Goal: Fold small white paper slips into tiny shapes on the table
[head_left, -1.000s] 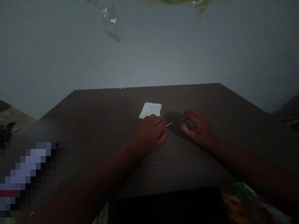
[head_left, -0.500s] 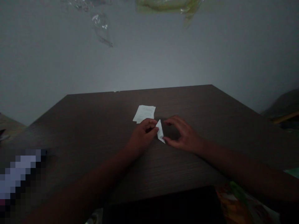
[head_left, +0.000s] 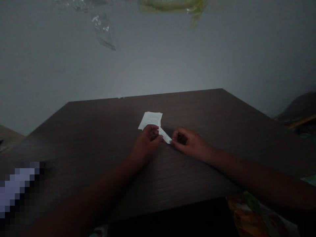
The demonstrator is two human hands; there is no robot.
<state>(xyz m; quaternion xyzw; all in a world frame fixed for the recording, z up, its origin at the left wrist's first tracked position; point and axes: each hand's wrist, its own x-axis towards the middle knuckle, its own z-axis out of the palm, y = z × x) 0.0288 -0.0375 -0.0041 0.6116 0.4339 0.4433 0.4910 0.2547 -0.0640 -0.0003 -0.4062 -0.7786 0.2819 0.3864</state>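
In dim light, my left hand (head_left: 147, 142) and my right hand (head_left: 189, 144) meet near the middle of a dark wooden table (head_left: 98, 138). Both pinch a small folded strip of white paper (head_left: 165, 135), one at each end, just above the tabletop. The left fingers curl on its far end, the right thumb and fingers on its near end. A small stack of white printed paper slips (head_left: 150, 119) lies flat just behind my left hand.
A grey wall (head_left: 158, 59) rises behind the table's far edge. Clear plastic (head_left: 103, 29) and something yellow-green (head_left: 172, 6) hang at the top. A blurred patch (head_left: 17, 184) sits at the lower left. Colourful cloth (head_left: 251, 214) shows at the lower right.
A second ago my left hand held a thin sliver and the right hand was apart. The right hand has come in, and both now pinch the paper piece, which lies lower and narrower.
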